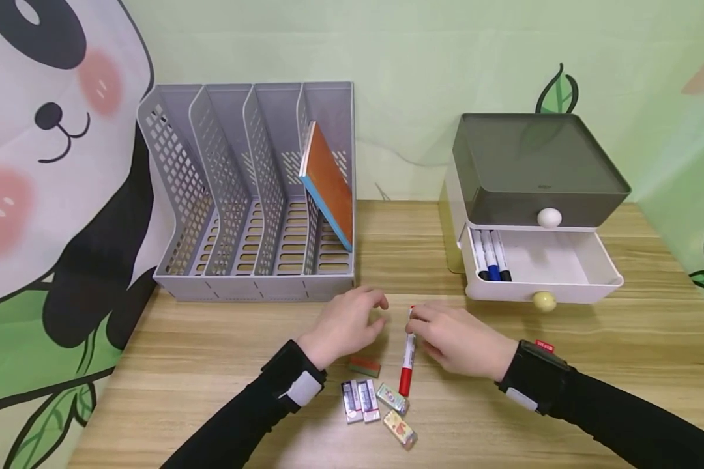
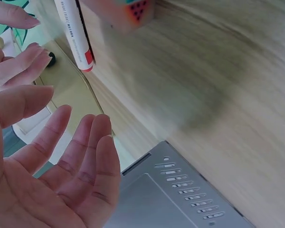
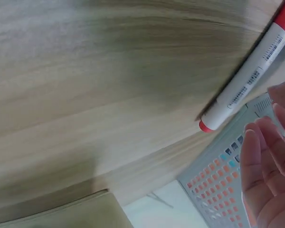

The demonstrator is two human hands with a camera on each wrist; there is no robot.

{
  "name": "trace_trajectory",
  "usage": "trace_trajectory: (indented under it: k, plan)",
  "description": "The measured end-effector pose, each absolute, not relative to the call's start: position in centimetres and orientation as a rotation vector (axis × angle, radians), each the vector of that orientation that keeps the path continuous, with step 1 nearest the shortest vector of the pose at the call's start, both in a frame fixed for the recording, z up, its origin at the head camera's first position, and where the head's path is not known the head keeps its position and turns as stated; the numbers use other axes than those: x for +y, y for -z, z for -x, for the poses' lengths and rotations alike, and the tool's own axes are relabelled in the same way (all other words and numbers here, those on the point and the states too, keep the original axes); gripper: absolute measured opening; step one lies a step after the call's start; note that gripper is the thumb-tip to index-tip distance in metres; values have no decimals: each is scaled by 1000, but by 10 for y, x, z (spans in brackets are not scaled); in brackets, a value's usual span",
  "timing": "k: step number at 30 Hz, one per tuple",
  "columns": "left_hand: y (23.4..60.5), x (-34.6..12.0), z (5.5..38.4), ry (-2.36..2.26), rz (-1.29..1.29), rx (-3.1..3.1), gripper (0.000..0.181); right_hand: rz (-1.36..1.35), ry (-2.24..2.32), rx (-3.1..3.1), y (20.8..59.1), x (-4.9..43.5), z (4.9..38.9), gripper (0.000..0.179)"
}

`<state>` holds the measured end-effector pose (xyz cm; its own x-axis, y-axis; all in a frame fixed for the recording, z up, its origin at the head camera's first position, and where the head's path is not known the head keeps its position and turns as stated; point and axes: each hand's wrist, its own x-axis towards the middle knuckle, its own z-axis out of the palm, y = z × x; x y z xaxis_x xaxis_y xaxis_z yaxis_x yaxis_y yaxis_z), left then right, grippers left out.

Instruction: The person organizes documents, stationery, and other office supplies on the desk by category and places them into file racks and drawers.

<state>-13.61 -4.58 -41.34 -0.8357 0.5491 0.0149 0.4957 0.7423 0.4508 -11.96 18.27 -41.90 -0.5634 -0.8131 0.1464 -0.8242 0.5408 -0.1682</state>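
The marker (image 1: 409, 352) looks smooth plastic (faintly glossy), the table (image 1: 211, 345) wood-grained.

The head view is bright and fairly sharp, with a pale sheen on the counter (image 1: 211, 339); both wrist views look dimmer and softer, broad blurry shadows crossing its surface.

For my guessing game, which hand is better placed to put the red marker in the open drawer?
Probably the right hand: in the head view it overlaps the red marker, and the open drawer is on its side. The left hand sits farther from both.
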Motion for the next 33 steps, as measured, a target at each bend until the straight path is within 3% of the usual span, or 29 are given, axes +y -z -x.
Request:
trace_trajectory:
  k: [8,13,33]
  plan:
    - [416,-46,135,-686,-819,2800,17,-1091,-661,-2914,430,174,119,17]
    - [417,-45,135,-690,-813,2804,17,-920,-722,-2953,440,167,120,26]
    - [422,-47,136,-713,-815,2795,17,-866,-762,-3017,446,167,121,28]
